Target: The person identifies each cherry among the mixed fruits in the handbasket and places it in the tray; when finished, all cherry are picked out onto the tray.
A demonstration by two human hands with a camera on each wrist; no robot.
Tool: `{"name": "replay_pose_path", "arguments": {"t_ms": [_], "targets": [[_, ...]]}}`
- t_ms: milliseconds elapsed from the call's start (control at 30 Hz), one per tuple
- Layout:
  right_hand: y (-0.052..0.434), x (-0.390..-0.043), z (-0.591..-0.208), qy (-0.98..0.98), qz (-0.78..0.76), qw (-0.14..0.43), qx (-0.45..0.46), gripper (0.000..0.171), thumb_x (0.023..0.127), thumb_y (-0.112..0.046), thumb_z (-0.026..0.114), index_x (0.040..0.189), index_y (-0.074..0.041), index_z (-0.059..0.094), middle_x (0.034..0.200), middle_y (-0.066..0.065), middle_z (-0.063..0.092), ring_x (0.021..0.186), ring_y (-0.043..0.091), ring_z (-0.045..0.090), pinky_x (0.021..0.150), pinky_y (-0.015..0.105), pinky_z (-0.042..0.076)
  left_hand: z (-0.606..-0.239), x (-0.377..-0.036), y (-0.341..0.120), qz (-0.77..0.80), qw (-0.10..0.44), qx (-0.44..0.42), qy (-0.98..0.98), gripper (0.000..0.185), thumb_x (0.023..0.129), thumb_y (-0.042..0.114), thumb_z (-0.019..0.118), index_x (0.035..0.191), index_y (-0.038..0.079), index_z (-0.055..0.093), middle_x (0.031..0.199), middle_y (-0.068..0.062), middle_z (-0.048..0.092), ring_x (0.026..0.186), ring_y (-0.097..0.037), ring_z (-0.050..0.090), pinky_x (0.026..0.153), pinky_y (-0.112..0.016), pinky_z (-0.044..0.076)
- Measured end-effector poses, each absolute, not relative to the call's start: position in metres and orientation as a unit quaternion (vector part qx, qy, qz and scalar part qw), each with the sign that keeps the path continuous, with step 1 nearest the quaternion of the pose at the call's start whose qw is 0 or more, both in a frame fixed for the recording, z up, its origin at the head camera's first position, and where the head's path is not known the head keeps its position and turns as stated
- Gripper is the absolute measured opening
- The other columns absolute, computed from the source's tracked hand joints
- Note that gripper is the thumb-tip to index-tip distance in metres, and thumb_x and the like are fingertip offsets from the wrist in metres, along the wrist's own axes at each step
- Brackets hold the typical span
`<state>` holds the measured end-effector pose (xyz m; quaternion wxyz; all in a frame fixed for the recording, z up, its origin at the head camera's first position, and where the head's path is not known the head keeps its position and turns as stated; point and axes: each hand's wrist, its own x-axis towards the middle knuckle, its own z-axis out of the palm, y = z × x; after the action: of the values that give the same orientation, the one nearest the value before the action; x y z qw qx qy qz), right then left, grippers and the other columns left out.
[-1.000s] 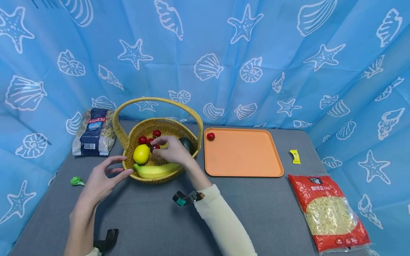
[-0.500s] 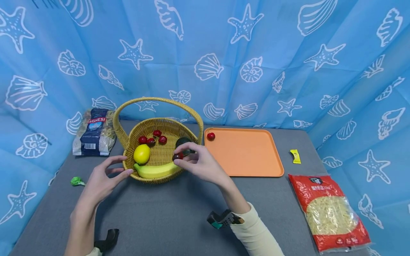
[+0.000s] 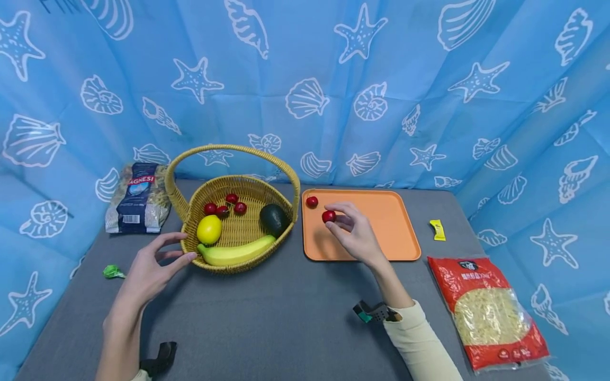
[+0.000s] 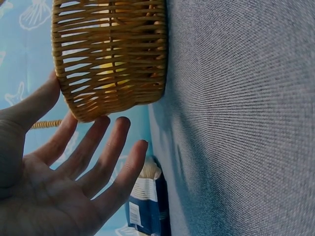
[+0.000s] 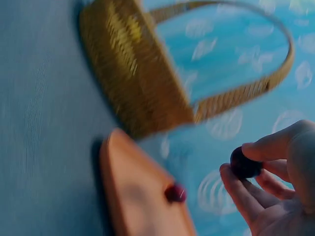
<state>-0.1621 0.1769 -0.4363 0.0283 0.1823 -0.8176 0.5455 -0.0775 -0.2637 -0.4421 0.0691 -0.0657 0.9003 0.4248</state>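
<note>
The right hand (image 3: 357, 235) pinches a red cherry (image 3: 328, 216) between thumb and fingertips, holding it above the left part of the orange tray (image 3: 381, 248). The wrist view shows the same pinch, with the other fingers loosely curled below the fruit. A second cherry (image 3: 312, 201) lies on the tray near its far left corner, close to the held one but apart from it. The left hand (image 3: 150, 270) rests with straight, spread fingers against the near left wall of the basket (image 3: 190, 211); the wrist view shows the fingertips at the wicker, holding nothing. Inside the basket lie a lemon (image 3: 209, 229), a banana (image 3: 235, 252) along the near wall, an avocado (image 3: 274, 219) at the right, and three cherries (image 3: 224, 206) toward the back. Basket and tray stand side by side on the grey table (image 3: 267, 317). A dark pasta bag (image 3: 138, 198) lies behind the basket to the left, a green wrapper (image 3: 111, 272) near the left edge, a small yellow packet (image 3: 438, 230) right of the tray, and a red bag (image 3: 488, 312) of noodles at the near right.
</note>
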Motion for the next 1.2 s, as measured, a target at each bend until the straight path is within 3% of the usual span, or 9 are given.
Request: {"name": "replay_pose_path", "arguments": {"t_ms": [167,400,600,967,1200], "targets": [[0.193,-0.193,-0.459,-0.831,0.536,0.007,0.15,0.04,0.097,0.007,0.075,0.137,0.006,0.067,0.136,0.027,0.056,0.131,0.046,0.07,0.108,0.047,0.06,-0.441,-0.078,-0.264,0.426,0.069,-0.065,0.9,0.07,0.105,0.045,0.072,0.161,0.01,0.047,0.163,-0.031,0.048,0.136,-0.052,0.061,0.096,-0.056,0.064],[0.196,-0.235,-0.479,-0.847,0.52,-0.025,0.107,0.04,0.1,0.001,0.074,0.139,0.003,0.067,0.141,0.026,0.068,0.131,0.043,0.071,0.109,0.048,0.06,-0.441,-0.079,-0.265,0.428,0.07,-0.064,0.899,0.072,0.104,0.047,0.072,0.161,0.01,0.047,0.163,-0.031,0.048,0.136,-0.052,0.061,0.095,-0.055,0.065],[0.193,-0.259,-0.489,-0.862,0.496,-0.038,0.097,0.038,0.105,0.0,0.067,0.143,-0.001,0.065,0.14,0.024,0.068,0.13,0.041,0.07,0.112,0.053,0.059,-0.441,-0.078,-0.265,0.429,0.067,-0.063,0.899,0.072,0.104,0.048,0.072,0.16,0.01,0.048,0.163,-0.031,0.049,0.135,-0.051,0.062,0.091,-0.049,0.065],[0.192,-0.267,-0.496,-0.85,0.513,-0.03,0.116,0.042,0.102,0.005,0.069,0.144,0.002,0.063,0.144,0.026,0.067,0.137,0.041,0.064,0.117,0.053,0.055,-0.44,-0.079,-0.265,0.427,0.07,-0.063,0.9,0.075,0.104,0.052,0.071,0.161,0.011,0.047,0.164,-0.03,0.048,0.137,-0.052,0.061,0.094,-0.054,0.065],[0.196,-0.256,-0.49,-0.84,0.534,-0.016,0.092,0.041,0.104,-0.006,0.072,0.144,-0.002,0.063,0.149,0.023,0.064,0.139,0.044,0.064,0.119,0.057,0.053,-0.441,-0.078,-0.266,0.421,0.072,-0.064,0.902,0.074,0.104,0.051,0.071,0.162,0.011,0.046,0.164,-0.031,0.048,0.136,-0.052,0.061,0.095,-0.056,0.064]]}}
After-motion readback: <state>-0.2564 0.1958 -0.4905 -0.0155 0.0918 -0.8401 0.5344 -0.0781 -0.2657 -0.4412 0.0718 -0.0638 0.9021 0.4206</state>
